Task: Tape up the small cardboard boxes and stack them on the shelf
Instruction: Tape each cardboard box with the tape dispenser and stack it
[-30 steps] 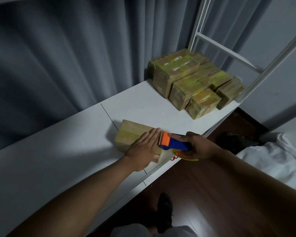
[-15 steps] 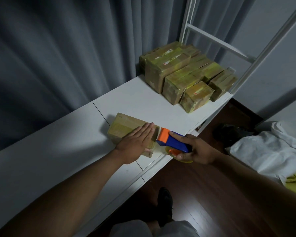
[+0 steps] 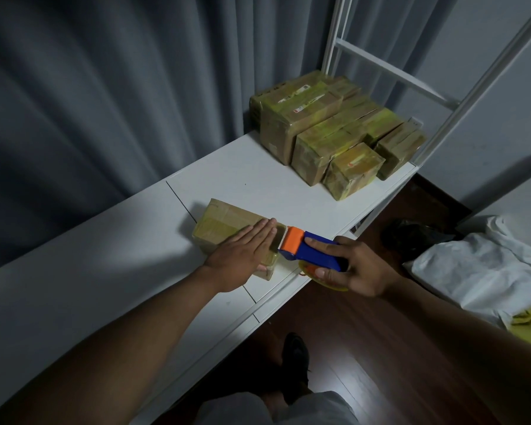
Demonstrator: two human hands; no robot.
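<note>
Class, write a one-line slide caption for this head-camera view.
Left hand flat on a cardboard box while the right hand grips a tape dispenser at its end.

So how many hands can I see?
2. The left hand lies flat on the box near the shelf's front edge; the right hand grips the tape dispenser beside it.

left hand [image 3: 241, 256] flat on box [image 3: 224, 228], right hand [image 3: 354, 268] gripping dispenser [image 3: 308, 251]

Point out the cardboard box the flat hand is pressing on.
The lone box at the shelf's front edge, under the left hand; the other boxes sit grouped by the frame.
</note>
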